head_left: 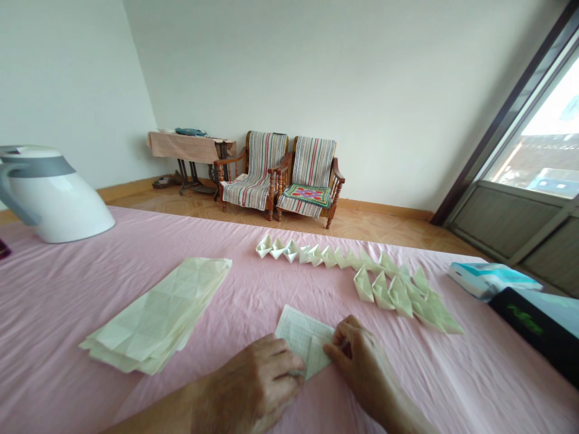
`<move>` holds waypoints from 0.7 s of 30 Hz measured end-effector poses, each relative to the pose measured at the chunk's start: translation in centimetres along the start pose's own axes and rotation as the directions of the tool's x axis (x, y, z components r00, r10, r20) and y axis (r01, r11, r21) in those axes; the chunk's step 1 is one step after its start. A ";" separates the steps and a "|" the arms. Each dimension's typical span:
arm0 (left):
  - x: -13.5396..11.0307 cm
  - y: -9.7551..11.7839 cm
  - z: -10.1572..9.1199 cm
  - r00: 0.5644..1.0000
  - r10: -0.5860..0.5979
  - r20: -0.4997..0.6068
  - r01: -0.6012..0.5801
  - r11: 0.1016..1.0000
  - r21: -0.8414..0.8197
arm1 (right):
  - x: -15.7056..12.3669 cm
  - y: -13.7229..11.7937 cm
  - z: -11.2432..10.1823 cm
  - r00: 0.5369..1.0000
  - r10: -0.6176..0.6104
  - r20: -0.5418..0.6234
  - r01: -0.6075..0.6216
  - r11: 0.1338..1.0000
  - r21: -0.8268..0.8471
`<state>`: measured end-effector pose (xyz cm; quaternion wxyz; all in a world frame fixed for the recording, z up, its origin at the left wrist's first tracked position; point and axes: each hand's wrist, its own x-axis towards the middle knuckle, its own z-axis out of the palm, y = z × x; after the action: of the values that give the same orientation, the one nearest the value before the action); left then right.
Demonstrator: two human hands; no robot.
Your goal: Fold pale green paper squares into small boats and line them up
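Between left hand, right hand, gridded paper

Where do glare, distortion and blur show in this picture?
Head view: daylight glare washes out the glass pane; head view: the white jug and dark frame lean near the edges, suggesting wide-angle distortion; head view: the green lettering is smeared and the left hand slightly soft.
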<state>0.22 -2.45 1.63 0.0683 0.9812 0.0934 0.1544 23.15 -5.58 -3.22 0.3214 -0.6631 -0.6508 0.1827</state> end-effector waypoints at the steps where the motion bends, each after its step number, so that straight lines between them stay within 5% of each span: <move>1: 0.0 0.0 0.0 1.000 0.001 -0.005 -0.001 1.000 0.001 | 0.0 0.1 0.0 1.000 -0.001 0.000 0.001 1.000 -0.002; 21: 0.2 -0.4 0.0 1.000 -0.001 -0.007 0.000 0.994 -0.109 | -0.1 0.1 0.4 0.999 -0.007 -0.045 0.006 1.000 -0.020</move>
<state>0.37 -2.05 1.64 0.1217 0.9754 0.0854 0.1626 22.95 -5.57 -3.59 0.3298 -0.6680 -0.6475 0.1602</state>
